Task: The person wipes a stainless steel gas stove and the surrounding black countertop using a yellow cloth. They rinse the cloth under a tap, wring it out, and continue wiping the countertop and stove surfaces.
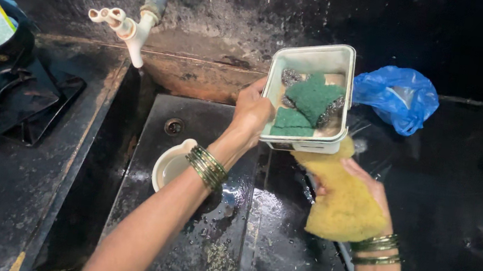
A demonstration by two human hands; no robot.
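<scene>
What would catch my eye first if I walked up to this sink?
The white tray of green scouring pads, held up above the dark sink by the left hand. Just below it, the right hand presses a yellow sponge cloth toward the tray's underside. A crumpled blue plastic bag lies behind, right.

A white rectangular tub (312,62) holding green scouring pads (308,98) tilts above a yellow cloth (345,203).

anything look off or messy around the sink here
The white tray of green scrub pads is held tilted over the sink edge by the left hand. The wall behind the tap is stained, and the sink is wet and grimy.
</scene>
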